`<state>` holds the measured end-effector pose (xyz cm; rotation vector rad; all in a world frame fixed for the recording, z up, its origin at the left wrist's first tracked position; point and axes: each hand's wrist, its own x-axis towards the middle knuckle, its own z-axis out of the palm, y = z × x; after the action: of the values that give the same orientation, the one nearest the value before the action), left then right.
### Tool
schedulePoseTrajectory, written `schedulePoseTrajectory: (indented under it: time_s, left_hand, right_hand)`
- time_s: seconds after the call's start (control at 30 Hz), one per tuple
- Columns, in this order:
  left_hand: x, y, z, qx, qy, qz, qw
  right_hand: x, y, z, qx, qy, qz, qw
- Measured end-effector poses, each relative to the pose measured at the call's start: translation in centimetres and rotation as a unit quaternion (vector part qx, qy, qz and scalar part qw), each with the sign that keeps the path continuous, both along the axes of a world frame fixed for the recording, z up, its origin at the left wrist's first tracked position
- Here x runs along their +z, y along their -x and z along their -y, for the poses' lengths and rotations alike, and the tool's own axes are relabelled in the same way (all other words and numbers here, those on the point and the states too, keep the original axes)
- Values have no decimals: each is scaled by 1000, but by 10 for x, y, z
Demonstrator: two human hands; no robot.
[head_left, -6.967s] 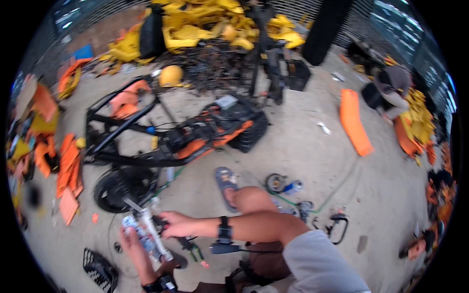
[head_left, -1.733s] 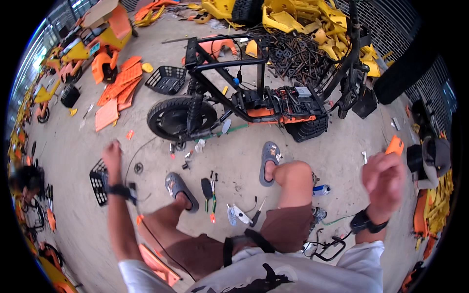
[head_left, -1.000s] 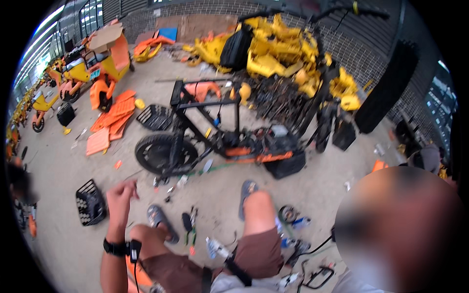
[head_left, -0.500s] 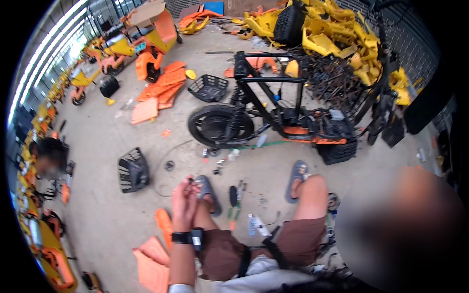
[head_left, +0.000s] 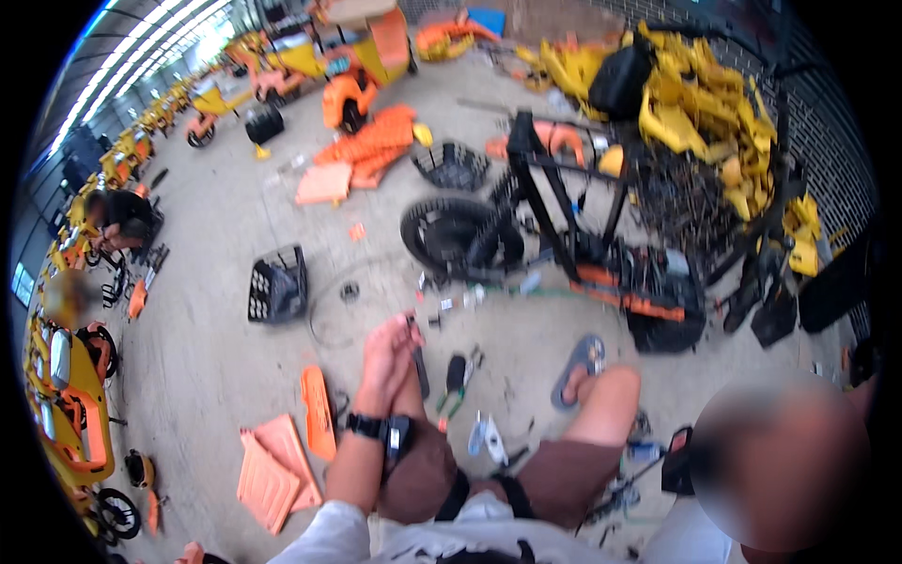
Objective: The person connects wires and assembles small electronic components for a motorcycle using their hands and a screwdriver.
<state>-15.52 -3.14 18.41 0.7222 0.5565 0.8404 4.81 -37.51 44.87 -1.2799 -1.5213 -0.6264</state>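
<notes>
My left hand (head_left: 383,355) is raised over my left knee, its fingers closed in a pinch. A small dark piece (head_left: 410,321) shows at the fingertips, too small to name. Close to the camera at the right, a smeared skin-coloured shape rises above my pale right sleeve (head_left: 693,532), with a black device (head_left: 676,461) beside it; the fingers of my right hand cannot be made out. On the floor before me lie green-handled pliers (head_left: 455,383). Beyond my feet stands a stripped black scooter frame (head_left: 564,202) with its rear wheel (head_left: 460,235).
A black basket (head_left: 278,285) and orange panels (head_left: 272,470) lie to my left. Farther off are another black basket (head_left: 451,166), stacked orange panels (head_left: 362,155) and a heap of yellow panels (head_left: 695,103). Scooters line the left side, where another person (head_left: 122,221) crouches.
The view has swung left, so the scooter frame and floor items sit farther right. My left hand keeps its pinch. A black device and my right sleeve have come into sight.
</notes>
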Motion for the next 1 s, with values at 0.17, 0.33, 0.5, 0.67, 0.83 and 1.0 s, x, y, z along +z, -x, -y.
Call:
schedulePoseTrajectory:
  time_s: [0.17, 0.33, 0.5, 0.67, 0.83, 1.0]
  left_hand:
    - [-11, 3, 3, -9, -6, 9, 1000]
    - [0, 23, 19, 47, -8, -36, 998]
    - [-17, -11, 4, 3, 3, -38, 999]
    - [3, 2, 8, 39, -60, -71, 995]
    - [-9, -4, 8, -62, 10, 0, 998]
    - [-1, -18, 6, -80, -6, 2, 997]
  right_hand:
    - [17, -4, -5, 9, -17, 31, 999]
    - [28, -1, -1, 27, -36, 61, 997]
    - [2, -33, -14, -2, -12, 33, 999]
    - [23, -18, -3, 13, -75, 90, 993]
    - [13, -27, -25, 8, -49, 83, 995]
    - [4, -36, -35, 28, -85, 39, 995]
